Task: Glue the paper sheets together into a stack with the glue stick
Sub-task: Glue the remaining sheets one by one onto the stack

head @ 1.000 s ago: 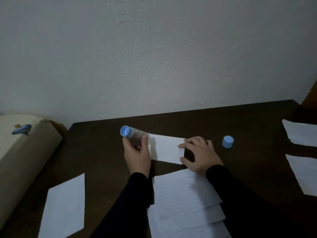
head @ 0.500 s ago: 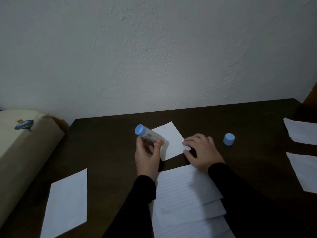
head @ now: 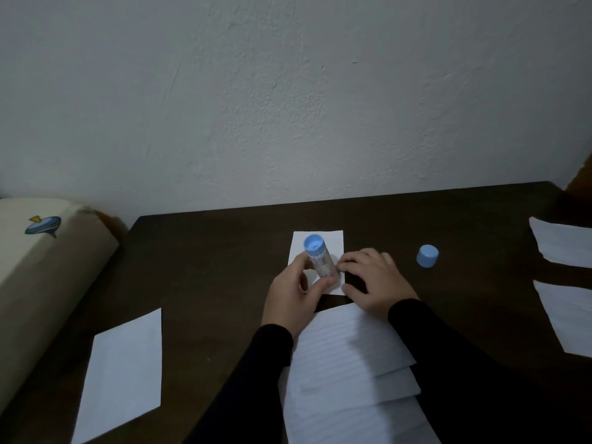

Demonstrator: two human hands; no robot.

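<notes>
Left hand grips the glue stick, fingers and thumb curled round the barrel, blue end up and tilted away, lower end down on the small paper sheet; right hand lies flat, fingers extended, pinning that sheet's right edge to the dark table; change since a second ago: sheet was lying wide, then skewed, now turned with its long side running away from the person, and stick has swung from the sheet's left end to over its middle; likely means sheet was rotated to suit the next glue pass, so gluing is under way, no joining yet; blue cap off, standing well to the right; lined sheets overlapped just below the hands, plain sheet at left, two more sheets at right edge, all unglued by the look; stack barely begun.
</notes>
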